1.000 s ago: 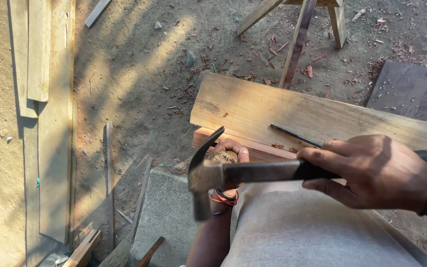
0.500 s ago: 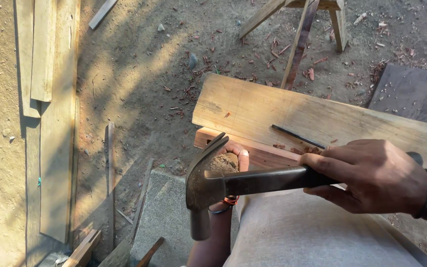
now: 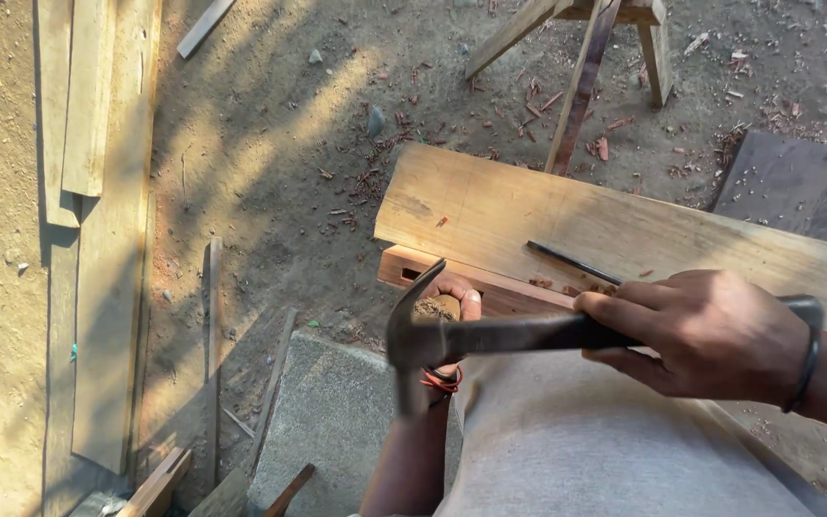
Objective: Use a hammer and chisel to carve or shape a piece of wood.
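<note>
My right hand (image 3: 710, 330) grips the dark handle of a claw hammer (image 3: 490, 335). Its head hangs at the left, just above my left hand (image 3: 454, 289). The left hand's fingers wrap around a round wooden tool end (image 3: 435, 308), held against a reddish wood piece (image 3: 519, 292). That piece lies along the near edge of a wide pale plank (image 3: 547, 211). A thin dark rod (image 3: 571, 261) rests on the plank. The hammer hides most of my left hand; a red band (image 3: 440, 381) shows at its wrist.
Long boards (image 3: 107, 239) lie on the dirt at the left. A grey slab (image 3: 337, 412) sits below the hammer head, with thin sticks beside it. Wooden trestle legs (image 3: 576, 86) stand behind the plank, a dark board (image 3: 796, 187) lies at the right, and grey cloth (image 3: 576, 450) covers my lap.
The hammer head dipped a little and has come back up over the left hand. The left hand has stayed on the wooden tool end.
</note>
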